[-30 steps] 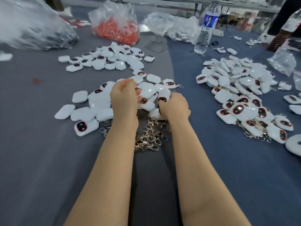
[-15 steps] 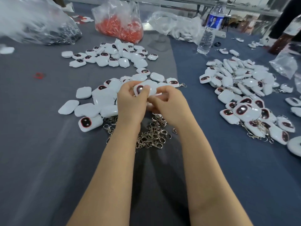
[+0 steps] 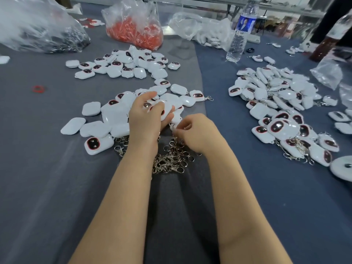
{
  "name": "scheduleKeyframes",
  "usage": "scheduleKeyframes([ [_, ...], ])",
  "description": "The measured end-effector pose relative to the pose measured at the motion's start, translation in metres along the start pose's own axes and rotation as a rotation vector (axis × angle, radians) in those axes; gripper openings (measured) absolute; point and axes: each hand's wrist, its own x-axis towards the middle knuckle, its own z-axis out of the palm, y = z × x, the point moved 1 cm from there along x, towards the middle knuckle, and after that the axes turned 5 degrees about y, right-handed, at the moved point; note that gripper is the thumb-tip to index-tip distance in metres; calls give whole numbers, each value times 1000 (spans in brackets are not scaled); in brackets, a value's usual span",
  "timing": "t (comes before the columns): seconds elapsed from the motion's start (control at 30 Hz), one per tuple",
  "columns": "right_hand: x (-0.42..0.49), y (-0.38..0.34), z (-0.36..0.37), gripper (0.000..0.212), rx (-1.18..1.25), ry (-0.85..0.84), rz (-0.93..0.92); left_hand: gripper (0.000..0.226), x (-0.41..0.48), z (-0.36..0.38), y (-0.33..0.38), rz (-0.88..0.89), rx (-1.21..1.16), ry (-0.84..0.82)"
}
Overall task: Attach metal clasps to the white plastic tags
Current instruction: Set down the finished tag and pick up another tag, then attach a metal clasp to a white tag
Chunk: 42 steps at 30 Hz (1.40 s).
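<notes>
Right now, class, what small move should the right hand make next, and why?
Probably bring a clasp to the white tag the left hand grips: the right hand is curled just beside it, by the pile of metal clasps.

A grey cloth (image 3: 43, 187) lies beside a blue cloth (image 3: 285, 197) (metal table legs (image 3: 230, 11) stand behind).

The tags (image 3: 114, 114) are glossy white. Face-up units carry a dark, near-black oval window (image 3: 93, 143) bordered by a thin red line. The clasps (image 3: 169, 161) are bright silver metal. The desk (image 3: 171, 216) is covered by two plain, unpatterned cloths: a grey cloth (image 3: 47, 187) on the left and a blue cloth (image 3: 285, 187) on the right. The small ring (image 3: 38, 88) on the grey cloth is red. The clear bag (image 3: 133, 33) contains orange-red pieces. The clear bottle (image 3: 238, 44) bears a blue and white label (image 3: 245, 23).
</notes>
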Motion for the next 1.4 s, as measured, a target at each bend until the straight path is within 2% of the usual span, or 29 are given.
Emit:
scheduleKeyframes([
  [0.1, 4, 3, -7, 14, 424, 141, 67, 24, -2, 1, 1, 108, 183, -37],
  [0.2, 7, 2, -12, 14, 884, 135, 109, 12, -3, 3, -4, 128, 327, -108],
  [0.27, 7, 1, -14, 15, 1054, 117, 130, 9, -4, 5, -7, 114, 380, -184],
  [0.33, 8, 2, -16, 15, 1121, 129, 128, 14, -5, 6, -9, 111, 378, -245],
  [0.43, 8, 3, -17, 20, 1145, 147, 98, 22, -5, 6, -9, 124, 368, -297],
  [0.6, 8, 4, -16, 24, 1115, 142, 93, 16, -6, 5, -9, 100, 396, -315],
  [0.7, 7, 3, -14, 19, 916, 186, 29, 8, -6, 6, -7, 115, 376, -263],
  [0.8, 4, -1, -12, 18, 757, 200, -47, 4, -5, 5, -5, 181, 456, -233],
  [0.9, 1, -3, -12, 18, 633, 218, -105, 8, -3, 4, -5, 230, 496, -206],
  [1.0, 0, -4, -13, 21, 655, 235, -128, 11, -4, 5, -7, 166, 460, -233],
  [1.1, -2, -6, -15, 22, 682, 232, -131, 28, -6, 6, -7, 56, 363, -259],
  [1.27, -1, -5, -14, 20, 640, 210, -124, 16, -5, 6, -5, 108, 332, -191],
  [1.4, -1, -3, -13, 21, 654, 245, -92, 12, -4, 5, -4, 151, 398, -170],
])
